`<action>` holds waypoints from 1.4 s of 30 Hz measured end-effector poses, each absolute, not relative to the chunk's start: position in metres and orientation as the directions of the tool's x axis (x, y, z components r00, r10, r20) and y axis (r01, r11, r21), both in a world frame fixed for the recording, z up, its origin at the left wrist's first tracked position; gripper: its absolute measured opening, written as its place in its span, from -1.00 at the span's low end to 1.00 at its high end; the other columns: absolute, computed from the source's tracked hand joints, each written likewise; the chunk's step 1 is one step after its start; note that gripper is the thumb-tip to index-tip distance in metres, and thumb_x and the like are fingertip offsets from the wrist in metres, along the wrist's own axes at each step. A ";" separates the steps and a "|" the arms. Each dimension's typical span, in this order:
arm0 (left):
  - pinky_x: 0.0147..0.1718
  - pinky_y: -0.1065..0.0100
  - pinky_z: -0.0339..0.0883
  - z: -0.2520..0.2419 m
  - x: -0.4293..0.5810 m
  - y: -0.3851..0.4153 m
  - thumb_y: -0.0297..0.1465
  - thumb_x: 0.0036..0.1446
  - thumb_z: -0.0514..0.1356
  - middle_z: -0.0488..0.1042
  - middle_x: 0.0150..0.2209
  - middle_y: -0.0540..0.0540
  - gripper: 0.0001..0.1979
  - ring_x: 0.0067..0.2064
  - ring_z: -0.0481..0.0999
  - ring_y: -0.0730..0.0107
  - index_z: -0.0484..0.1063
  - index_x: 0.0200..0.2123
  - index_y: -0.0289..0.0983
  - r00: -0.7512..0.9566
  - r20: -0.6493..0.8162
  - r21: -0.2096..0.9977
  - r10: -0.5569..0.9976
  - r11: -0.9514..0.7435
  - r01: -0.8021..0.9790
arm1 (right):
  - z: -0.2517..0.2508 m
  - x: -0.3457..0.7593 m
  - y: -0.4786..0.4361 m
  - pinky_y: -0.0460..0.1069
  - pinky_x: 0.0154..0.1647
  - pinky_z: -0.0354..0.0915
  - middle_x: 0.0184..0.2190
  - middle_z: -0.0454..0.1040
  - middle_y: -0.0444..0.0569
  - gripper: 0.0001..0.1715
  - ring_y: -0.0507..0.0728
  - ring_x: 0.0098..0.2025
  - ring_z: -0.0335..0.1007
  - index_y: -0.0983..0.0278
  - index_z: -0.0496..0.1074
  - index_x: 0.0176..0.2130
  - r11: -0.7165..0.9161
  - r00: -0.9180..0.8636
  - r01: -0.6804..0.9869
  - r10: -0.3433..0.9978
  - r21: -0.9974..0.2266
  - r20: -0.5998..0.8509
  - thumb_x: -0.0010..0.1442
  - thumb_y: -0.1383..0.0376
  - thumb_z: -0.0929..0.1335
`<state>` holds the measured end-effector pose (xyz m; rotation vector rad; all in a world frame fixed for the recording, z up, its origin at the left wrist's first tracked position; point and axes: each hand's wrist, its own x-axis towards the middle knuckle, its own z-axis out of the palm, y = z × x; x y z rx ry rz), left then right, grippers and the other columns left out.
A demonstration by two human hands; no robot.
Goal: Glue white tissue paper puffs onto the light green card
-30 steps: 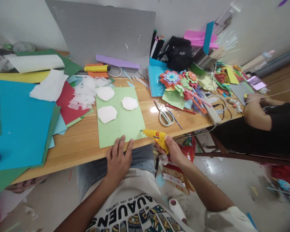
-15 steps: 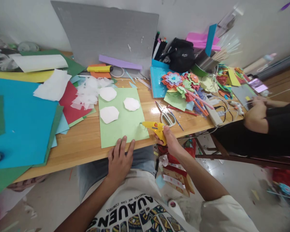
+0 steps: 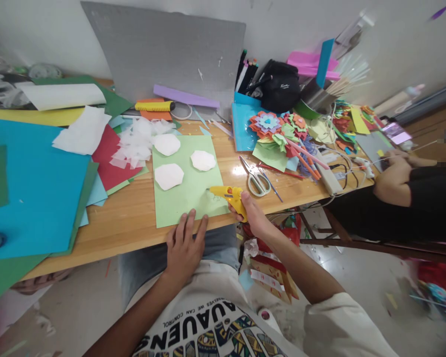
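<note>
A yellow hot glue gun [image 3: 233,196] is gripped in my right hand [image 3: 251,212], its nozzle pointing left, over or on the lower right part of a light green paper sheet [image 3: 193,198]. Three white paper pieces lie on that sheet: one at upper left [image 3: 167,144], one below it [image 3: 169,176], and one at right [image 3: 202,160]. My left hand [image 3: 186,243] rests with fingers spread on the sheet's near edge. Faint marks show on the green paper under the gun; whether they are glue I cannot tell.
Scissors [image 3: 258,181] lie right of the sheet, near paper flowers [image 3: 267,124] and a power strip [image 3: 330,179]. White scraps [image 3: 134,144] and a big blue sheet [image 3: 40,188] are at left. A yellow cutter [image 3: 155,105] lies behind. Another person's arm [image 3: 396,181] rests at far right.
My right hand has moved the glue gun a little to the left across the green sheet. My left hand and the white pieces stay where they were.
</note>
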<state>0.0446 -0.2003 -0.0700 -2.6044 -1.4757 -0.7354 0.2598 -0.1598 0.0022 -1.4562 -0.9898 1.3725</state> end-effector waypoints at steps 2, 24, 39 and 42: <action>0.20 0.04 -0.05 -0.071 0.044 -0.201 -0.39 0.25 0.16 0.19 0.36 -0.23 -0.38 0.32 0.26 -0.01 0.15 0.36 -0.08 0.425 0.432 0.190 0.795 -0.542 0.819 | 0.004 0.256 -0.161 -0.11 -0.62 0.02 -0.48 0.30 -0.13 -0.20 -0.07 -0.59 0.04 0.29 0.35 -0.32 -0.302 0.064 -0.008 0.951 -0.953 -0.302 0.13 -0.38 0.19; 0.15 0.05 -0.03 -0.070 0.046 -0.199 -0.37 0.25 0.17 0.19 0.36 -0.23 -0.38 0.30 0.27 -0.03 0.16 0.36 -0.07 0.418 0.424 0.211 0.803 -0.537 0.817 | 0.017 0.255 -0.205 -0.06 -0.55 0.00 -0.58 0.24 -0.14 -0.08 -0.03 -0.60 0.06 0.31 0.35 -0.39 -0.345 -0.012 0.073 0.938 -0.936 -0.347 0.05 -0.47 0.13; 0.17 0.07 -0.02 -0.065 0.047 -0.199 -0.34 0.25 0.18 0.28 0.31 -0.22 -0.49 0.26 0.34 0.00 0.33 0.27 -0.11 0.431 0.445 0.117 0.785 -0.529 0.841 | 0.021 0.259 -0.202 -0.05 -0.51 0.10 -0.59 0.28 -0.16 -0.27 0.00 -0.57 0.09 0.31 0.46 -0.20 -0.270 -0.068 0.172 0.956 -0.948 -0.285 0.17 -0.29 0.25; 0.18 0.07 -0.03 -0.065 0.047 -0.199 -0.35 0.25 0.18 0.26 0.32 -0.22 -0.48 0.26 0.34 0.00 0.31 0.28 -0.11 0.426 0.440 0.118 0.791 -0.521 0.845 | 0.023 0.254 -0.198 -0.06 -0.44 0.17 -0.45 0.39 -0.11 -0.51 0.02 -0.47 0.19 0.30 0.46 -0.17 -0.250 0.014 0.309 0.966 -0.917 -0.259 0.16 -0.06 0.40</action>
